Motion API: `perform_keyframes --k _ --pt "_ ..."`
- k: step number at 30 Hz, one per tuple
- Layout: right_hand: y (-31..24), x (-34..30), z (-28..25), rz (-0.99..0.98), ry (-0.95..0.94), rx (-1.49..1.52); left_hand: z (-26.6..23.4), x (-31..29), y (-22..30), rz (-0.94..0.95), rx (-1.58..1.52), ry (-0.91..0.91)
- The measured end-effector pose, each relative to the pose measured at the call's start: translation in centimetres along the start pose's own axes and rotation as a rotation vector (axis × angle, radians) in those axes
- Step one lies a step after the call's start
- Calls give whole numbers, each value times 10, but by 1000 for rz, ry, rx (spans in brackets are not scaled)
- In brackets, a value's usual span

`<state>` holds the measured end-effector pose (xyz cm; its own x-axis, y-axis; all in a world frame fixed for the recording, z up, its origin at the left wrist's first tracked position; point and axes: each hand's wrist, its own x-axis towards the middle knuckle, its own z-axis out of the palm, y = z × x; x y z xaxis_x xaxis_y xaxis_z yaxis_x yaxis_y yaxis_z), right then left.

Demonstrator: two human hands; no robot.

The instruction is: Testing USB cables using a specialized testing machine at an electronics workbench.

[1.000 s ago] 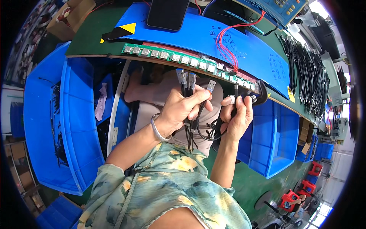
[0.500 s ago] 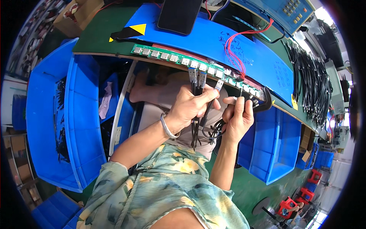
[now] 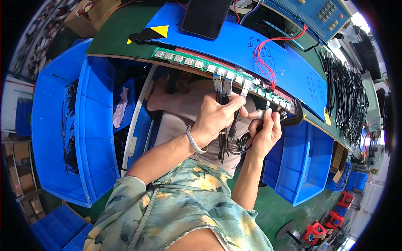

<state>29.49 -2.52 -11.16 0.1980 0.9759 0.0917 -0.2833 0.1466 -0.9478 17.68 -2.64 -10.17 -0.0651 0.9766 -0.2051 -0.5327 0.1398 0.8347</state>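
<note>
A long green circuit board [image 3: 179, 59] with a row of metal USB sockets runs along the bench's front edge. Just below it, my left hand [image 3: 214, 113] is closed around several black USB cables [image 3: 226, 88], their metal plugs pointing up at the board. One USB plug [image 3: 246, 86] sticks out between thumb and finger, its tip right at a socket; whether it is inserted I cannot tell. My right hand [image 3: 266, 133] pinches a small cable plug [image 3: 267, 105] whose tip is close to the board's right part. Looped black cable hangs between the hands.
Red wires [image 3: 268, 38] run from the board to a blue instrument [image 3: 312, 16]. A black phone [image 3: 206, 17] lies on a blue sheet [image 3: 167, 16]. Black cables [image 3: 344, 94] are bundled at the bench's right. Blue bins stand left [image 3: 99, 138] and right [image 3: 299, 167] below.
The whole view has shifted slightly, the bench appearing further right. The USB plug in my left hand has come up closer to the board. My right hand keeps its pinch near the board.
</note>
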Motion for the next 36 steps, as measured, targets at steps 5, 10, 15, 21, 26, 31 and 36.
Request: perform_keyframes --k 5,10,15,21,26,31,36 --pt "-1 0 3 26 49 8 4 4 2 21 21 31" --pt "0 0 13 59 60 76 3 6 7 1 50 18" --pt "5 2 13 54 101 125 1 7 5 16 60 4" --pt "4 1 17 66 116 115 1 7 7 6 45 -12" --pt "1 5 23 59 150 98 1 8 5 5 63 26" --pt "-2 5 28 58 158 85 1 9 7 7 57 22" --pt "-2 5 28 74 155 117 0 9 7 8 50 9"
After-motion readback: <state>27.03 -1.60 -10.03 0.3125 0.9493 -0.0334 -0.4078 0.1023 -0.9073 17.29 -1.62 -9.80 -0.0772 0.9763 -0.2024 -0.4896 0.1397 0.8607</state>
